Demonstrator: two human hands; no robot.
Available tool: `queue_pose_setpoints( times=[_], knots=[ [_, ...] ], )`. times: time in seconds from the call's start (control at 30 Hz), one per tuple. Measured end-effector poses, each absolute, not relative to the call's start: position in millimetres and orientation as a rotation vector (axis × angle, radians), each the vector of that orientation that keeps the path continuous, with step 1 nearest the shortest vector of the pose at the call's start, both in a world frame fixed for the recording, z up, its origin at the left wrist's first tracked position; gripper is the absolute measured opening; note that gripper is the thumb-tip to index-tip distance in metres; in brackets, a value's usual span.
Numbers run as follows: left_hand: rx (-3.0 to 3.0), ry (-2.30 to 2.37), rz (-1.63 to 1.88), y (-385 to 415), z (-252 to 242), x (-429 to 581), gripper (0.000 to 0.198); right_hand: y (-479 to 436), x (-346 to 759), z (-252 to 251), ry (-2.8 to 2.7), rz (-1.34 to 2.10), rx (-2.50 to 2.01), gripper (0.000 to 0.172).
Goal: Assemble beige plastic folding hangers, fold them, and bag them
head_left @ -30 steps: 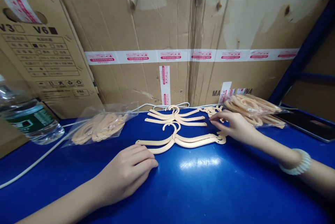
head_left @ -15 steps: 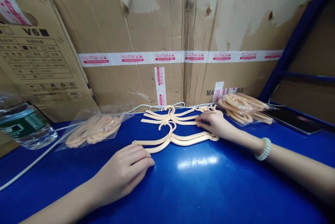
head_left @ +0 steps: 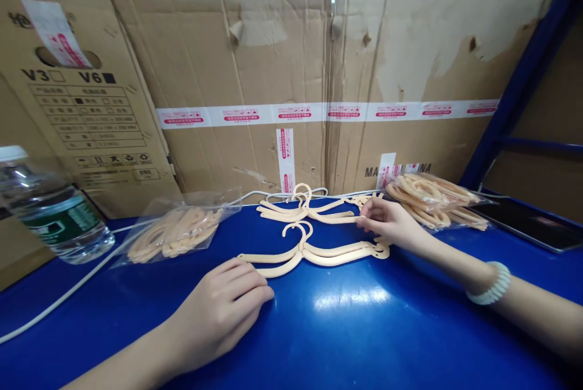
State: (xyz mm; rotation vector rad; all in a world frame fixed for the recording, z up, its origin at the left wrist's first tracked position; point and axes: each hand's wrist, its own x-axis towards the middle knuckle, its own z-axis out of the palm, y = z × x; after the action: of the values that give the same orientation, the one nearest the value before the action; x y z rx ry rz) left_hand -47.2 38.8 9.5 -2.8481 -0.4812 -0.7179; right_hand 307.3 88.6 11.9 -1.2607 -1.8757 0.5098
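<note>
Two pairs of cream-coloured plastic clothes hangers lie one behind the other on the blue table. My left hand point(head_left: 232, 305) rests at the left end of the front hangers point(head_left: 334, 254), its fingers curled over one arm's tip; the fingertips are partly hidden. My right hand point(head_left: 394, 224) pinches the right arm tip of a rear hanger point(head_left: 334, 219) between thumb and fingers. The hooks of both pairs point away from me, towards the cardboard. Small cream pieces point(head_left: 362, 200) lie behind my right hand, partly covered by it.
Clear bags of cream hangers lie left point(head_left: 177, 232) and right point(head_left: 432, 195). A water bottle point(head_left: 59, 220) stands at the far left, beside a white cable point(head_left: 59, 305). A dark tablet-like device point(head_left: 537, 223) lies at the right. Cardboard point(head_left: 255, 74) walls the back.
The view has shifted, so everything sits slightly lower and further right. The rear hangers' arms are closer together, with my right hand at one tip. My left hand has stayed at the front hangers.
</note>
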Motion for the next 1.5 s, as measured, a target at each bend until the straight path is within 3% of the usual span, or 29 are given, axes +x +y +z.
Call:
queue_pose_setpoints(
  times=[0.17, 0.43, 0.6, 0.83, 1.0, 1.23, 1.4, 1.5],
  knots=[
    [-2.771, -0.541, -0.876, 39.1, 6.0, -48.6, 0.023, 72.1, 314.9, 23.1, -1.522, 0.807, -1.19, 0.042],
    [-2.515, -0.822, -1.146, 32.3, 8.1, -45.6, 0.041, 55.1, 320.2, 34.0, -1.393, 0.979, -1.052, 0.036],
    [-2.595, -1.098, -1.138, 34.8, 3.0, -45.8, 0.053, 40.1, 300.2, 30.6, -1.47, 1.131, -0.999, 0.032],
    [-2.964, -1.011, -1.034, 40.3, -2.6, -47.3, 0.033, 34.1, 285.6, 22.9, -1.7, 1.218, -1.038, 0.033],
    [-2.986, -1.023, -1.006, 38.3, 1.9, -47.5, 0.033, 50.6, 314.9, 33.6, -1.811, 0.881, -1.142, 0.027],
    [-3.057, -1.027, -0.976, 40.0, 0.7, -46.2, 0.036, 93.8, 362.6, 20.6, -2.207, -0.125, -1.275, 0.022],
    [-3.065, -1.005, -0.967, 40.5, 0.4, -43.9, 0.036, 107.4, 353.2, 16.7, -2.582, -0.314, -1.17, 0.034],
    [-3.053, -0.988, -0.956, 40.0, 1.2, -42.7, 0.037, 107.5, 347.6, 18.6, -2.677, -0.384, -1.154, 0.032]
  ],
)
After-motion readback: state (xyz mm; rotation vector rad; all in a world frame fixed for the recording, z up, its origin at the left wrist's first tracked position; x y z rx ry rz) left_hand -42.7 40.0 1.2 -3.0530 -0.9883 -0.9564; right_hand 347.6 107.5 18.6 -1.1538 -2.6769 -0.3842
